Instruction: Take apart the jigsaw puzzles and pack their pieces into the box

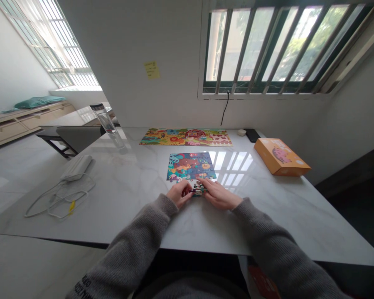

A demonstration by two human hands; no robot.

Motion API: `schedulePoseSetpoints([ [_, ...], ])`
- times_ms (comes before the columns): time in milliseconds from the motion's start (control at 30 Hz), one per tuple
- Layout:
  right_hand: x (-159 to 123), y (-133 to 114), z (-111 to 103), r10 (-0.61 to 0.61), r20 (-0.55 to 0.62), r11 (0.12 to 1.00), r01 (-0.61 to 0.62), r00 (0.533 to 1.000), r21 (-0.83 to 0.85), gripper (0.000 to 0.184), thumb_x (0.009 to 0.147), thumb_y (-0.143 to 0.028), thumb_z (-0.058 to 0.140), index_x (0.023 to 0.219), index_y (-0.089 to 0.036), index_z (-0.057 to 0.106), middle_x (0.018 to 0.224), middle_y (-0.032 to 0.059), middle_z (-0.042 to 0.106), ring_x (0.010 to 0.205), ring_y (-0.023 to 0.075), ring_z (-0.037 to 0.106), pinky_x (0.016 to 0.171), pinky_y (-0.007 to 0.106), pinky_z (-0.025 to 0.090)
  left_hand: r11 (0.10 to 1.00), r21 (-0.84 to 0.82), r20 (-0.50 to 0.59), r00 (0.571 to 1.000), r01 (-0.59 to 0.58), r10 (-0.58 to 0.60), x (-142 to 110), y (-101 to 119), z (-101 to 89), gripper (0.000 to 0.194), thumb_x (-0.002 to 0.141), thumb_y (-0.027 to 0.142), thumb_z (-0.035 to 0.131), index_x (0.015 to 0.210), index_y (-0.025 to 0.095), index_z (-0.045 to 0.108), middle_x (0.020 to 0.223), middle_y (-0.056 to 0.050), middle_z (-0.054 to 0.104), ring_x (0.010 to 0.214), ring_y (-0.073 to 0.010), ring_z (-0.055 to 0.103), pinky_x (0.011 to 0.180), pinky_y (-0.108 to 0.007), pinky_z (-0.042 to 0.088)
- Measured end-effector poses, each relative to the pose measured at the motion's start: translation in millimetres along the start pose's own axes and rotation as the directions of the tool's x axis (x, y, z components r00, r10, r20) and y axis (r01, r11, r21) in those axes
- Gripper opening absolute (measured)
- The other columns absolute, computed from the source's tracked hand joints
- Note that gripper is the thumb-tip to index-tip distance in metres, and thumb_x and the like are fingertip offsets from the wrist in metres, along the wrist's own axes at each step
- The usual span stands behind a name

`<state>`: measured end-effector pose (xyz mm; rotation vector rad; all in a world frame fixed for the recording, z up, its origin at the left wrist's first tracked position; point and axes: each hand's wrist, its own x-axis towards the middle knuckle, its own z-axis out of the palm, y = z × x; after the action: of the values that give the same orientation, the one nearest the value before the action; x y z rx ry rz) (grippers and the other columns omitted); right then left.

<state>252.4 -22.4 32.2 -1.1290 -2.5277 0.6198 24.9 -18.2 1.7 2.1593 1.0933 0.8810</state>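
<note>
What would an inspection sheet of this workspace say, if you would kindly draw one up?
Surface: white veined stone tabletop, with window glare on it.
Job's things: jigsaw puzzle nearest the hands; loose jigsaw pieces at its near edge; second jigsaw farther back; orange box to the right.
Clutter: clear water bottle, white charger block, dark phone.
Grips: left hand and right hand both on the loose jigsaw pieces.
Cables: white cable looped by the charger block; black cable below the window.
Surroundings: barred window, yellow sticky note on the wall.
</note>
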Motion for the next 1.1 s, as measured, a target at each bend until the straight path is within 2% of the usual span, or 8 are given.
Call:
schedulePoseSetpoints([
  [133,-1,-4,-1,0.011,0.013,1.000,-0.011,1.000,0.009,0.068,0.086,-0.012,0.040,0.152,-0.020,0.027,0.141,0.0158,0.048,0.128,0.0302,0.048,0.104,0.051,0.038,0.998,-0.045,0.035,0.999,0.040,-0.038,1,2,8.0,0.016,0.083,0.030,0.059,0.080,0.019,0.048,0.062,0.007,0.048,0.053,-0.0090,0.042,0.055,-0.023,0.037],
  [267,0,-6,0,0.011,0.009,1.000,-0.011,1.000,-0.015,0.066,0.084,-0.014,0.040,0.149,-0.018,0.030,0.138,0.0159,0.050,0.123,0.0301,0.051,0.102,0.050,0.039,0.996,0.082,-0.046,0.998,0.048,-0.044,3,3,14.2,0.018,0.081,0.031,0.060,0.091,0.019,0.050,0.065,0.006,0.048,0.056,-0.0115,0.045,0.059,-0.025,0.041],
  [367,0,-8,2,0.004,-0.016,0.999,-0.004,1.000,-0.042,0.066,0.082,-0.015,0.041,0.147,-0.014,0.032,0.135,0.0184,0.051,0.119,0.0310,0.052,0.100,0.050,0.040,0.962,0.271,-0.130,0.991,0.011,0.025,5,3,16.1,0.049,0.078,0.035,0.065,0.120,0.017,0.048,0.082,-0.001,0.055,0.074,-0.0193,0.055,0.074,-0.035,0.048],
  [467,1,-10,7,-0.018,-0.057,0.999,0.015,0.998,-0.048,0.067,0.080,-0.015,0.042,0.145,-0.011,0.031,0.138,0.0203,0.049,0.122,0.0315,0.050,0.101,0.050,0.039,0.931,0.360,-0.080,0.993,-0.058,0.092,6,3,18.1,0.065,0.080,0.037,0.065,0.136,0.015,0.039,0.111,-0.013,0.058,0.102,-0.0287,0.056,0.093,-0.045,0.046],
  [567,3,-9,12,-0.047,-0.097,0.998,0.044,0.994,-0.033,0.070,0.078,-0.013,0.043,0.146,-0.011,0.028,0.141,0.0206,0.046,0.126,0.0310,0.048,0.101,0.049,0.039,0.913,0.401,0.005,0.997,-0.070,0.074,6,5,20.9,0.061,0.087,0.038,0.057,0.139,0.013,0.036,0.124,-0.018,0.054,0.115,-0.0331,0.051,0.100,-0.051,0.042],
  [800,5,-12,19,-0.071,-0.117,0.997,0.067,0.991,-0.039,0.076,0.078,-0.011,0.044,0.150,-0.013,0.022,0.139,0.0209,0.047,0.126,0.0321,0.047,0.102,0.052,0.040,0.874,0.486,0.097,0.994,-0.012,-0.041,4,17,21.1,0.055,0.091,0.034,0.048,0.137,0.007,0.037,0.123,-0.021,0.056,0.113,-0.0363,0.050,0.094,-0.054,0.041],
  [967,4,7,4,-0.080,-0.220,0.992,0.100,0.972,0.082,0.069,0.086,-0.014,0.043,0.152,-0.021,0.023,0.128,0.0128,0.053,0.118,0.0254,0.051,0.102,0.047,0.043,0.915,0.403,0.013,1.000,-0.008,0.003,2,16,14.9,0.043,0.088,0.034,0.054,0.127,0.016,0.047,0.118,-0.013,0.060,0.111,-0.0316,0.051,0.095,-0.049,0.041],
  [1100,3,47,-14,0.069,-0.406,0.997,-0.055,0.911,0.045,0.044,0.091,-0.018,0.042,0.134,-0.016,0.050,0.100,0.0101,0.061,0.095,0.0239,0.056,0.092,0.043,0.047,0.909,0.412,-0.087,0.996,0.058,-0.025,0,8,5.6,0.039,0.080,0.033,0.061,0.114,0.017,0.053,0.107,-0.012,0.062,0.108,-0.0313,0.053,0.094,-0.047,0.041],
])
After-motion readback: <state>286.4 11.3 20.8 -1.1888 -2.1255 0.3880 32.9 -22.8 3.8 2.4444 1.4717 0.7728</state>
